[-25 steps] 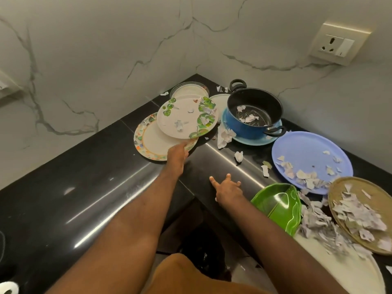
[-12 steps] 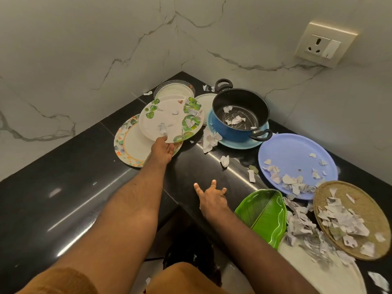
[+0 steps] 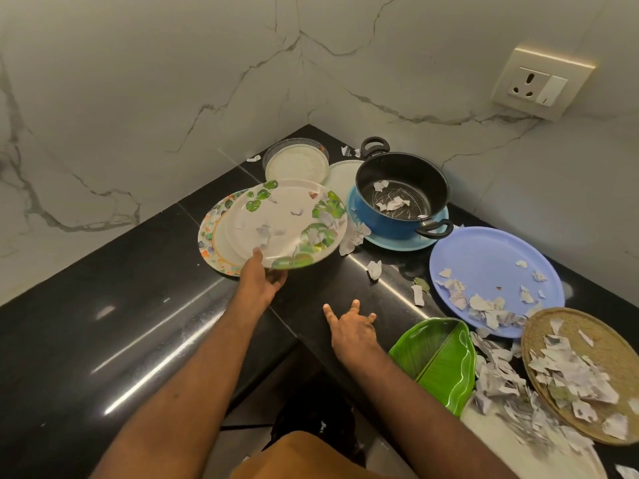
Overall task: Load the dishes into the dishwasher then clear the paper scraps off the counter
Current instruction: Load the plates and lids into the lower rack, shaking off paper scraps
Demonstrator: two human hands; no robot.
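In the last second my left hand (image 3: 260, 283) has tipped the leaf-patterned plate (image 3: 287, 224) further up off the colourful-rimmed plate (image 3: 211, 243) beneath it, thumb on top of the near rim and fingers under; I judge that loading is only starting, and its paper scraps (image 3: 264, 233) may slide off as it tilts. My left arm reaches forward toward the corner; my right hand (image 3: 351, 324) rests open and empty, fingers spread, on the black surface (image 3: 103, 323) just beside the green leaf-shaped dish (image 3: 437, 357).
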